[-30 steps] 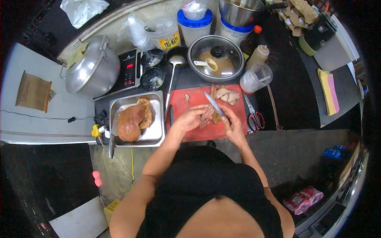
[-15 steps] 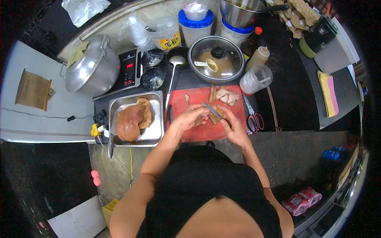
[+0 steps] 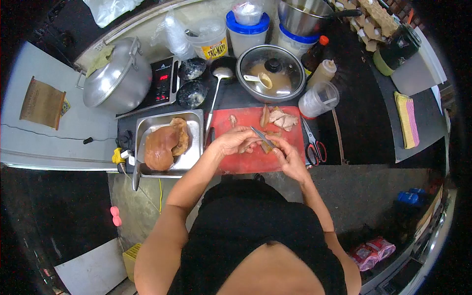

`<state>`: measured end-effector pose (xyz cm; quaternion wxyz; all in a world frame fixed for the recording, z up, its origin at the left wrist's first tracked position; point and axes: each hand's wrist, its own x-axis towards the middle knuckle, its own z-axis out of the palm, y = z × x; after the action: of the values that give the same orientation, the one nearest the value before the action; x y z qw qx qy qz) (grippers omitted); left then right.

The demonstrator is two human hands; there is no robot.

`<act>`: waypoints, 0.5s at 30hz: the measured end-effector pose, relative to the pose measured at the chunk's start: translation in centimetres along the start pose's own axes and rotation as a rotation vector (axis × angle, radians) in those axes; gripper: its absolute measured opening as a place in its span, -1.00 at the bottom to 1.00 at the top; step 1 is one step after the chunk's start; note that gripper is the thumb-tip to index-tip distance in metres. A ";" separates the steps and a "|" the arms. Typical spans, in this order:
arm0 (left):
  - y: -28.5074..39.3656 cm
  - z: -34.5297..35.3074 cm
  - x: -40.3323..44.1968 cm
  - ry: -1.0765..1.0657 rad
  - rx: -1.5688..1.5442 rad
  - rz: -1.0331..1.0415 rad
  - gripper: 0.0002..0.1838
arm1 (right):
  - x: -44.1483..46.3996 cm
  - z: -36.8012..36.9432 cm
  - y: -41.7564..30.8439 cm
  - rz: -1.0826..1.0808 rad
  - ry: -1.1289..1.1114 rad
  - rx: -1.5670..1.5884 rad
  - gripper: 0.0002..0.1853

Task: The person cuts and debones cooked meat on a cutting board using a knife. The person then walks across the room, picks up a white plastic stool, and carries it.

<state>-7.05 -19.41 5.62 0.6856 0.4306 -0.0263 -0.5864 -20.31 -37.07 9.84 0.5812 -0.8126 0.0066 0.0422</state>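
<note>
Over the red cutting board (image 3: 238, 164), my right hand (image 3: 294, 164) is closed on a small knife (image 3: 260, 134), whose blade points up and left towards my left hand. My left hand (image 3: 236, 141) has its fingers curled together beside the blade; what they pinch, if anything, is hidden. A brownish piece of meat or skin (image 3: 267, 147) shows just under the blade. Further back on the board lie pale meat pieces (image 3: 285, 120), a brown strip (image 3: 265, 117) and a small scrap (image 3: 232, 119).
Left of the board, a steel tray (image 3: 196, 128) holds large brown cooked meat (image 3: 161, 148). Scissors (image 3: 314, 145) lie at the right. Behind stand a glass-lidded pan (image 3: 270, 69), a ladle (image 3: 216, 91), a clear tub (image 3: 319, 98), an induction cooker (image 3: 162, 81) and a big pot (image 3: 118, 71).
The camera view has shifted slightly. Both hands stay close together over the board, with the knife at nearly the same angle and only small finger movement.
</note>
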 end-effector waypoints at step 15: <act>0.3 0.2 -0.8 0.037 0.079 0.029 -0.74 | -0.7 0.5 1.5 -0.039 0.168 0.156 -0.60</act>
<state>-7.19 -18.88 6.30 0.6770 0.4674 -0.0431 -0.5669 -21.12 -37.14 8.30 0.6407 -0.7657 0.0426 -0.0381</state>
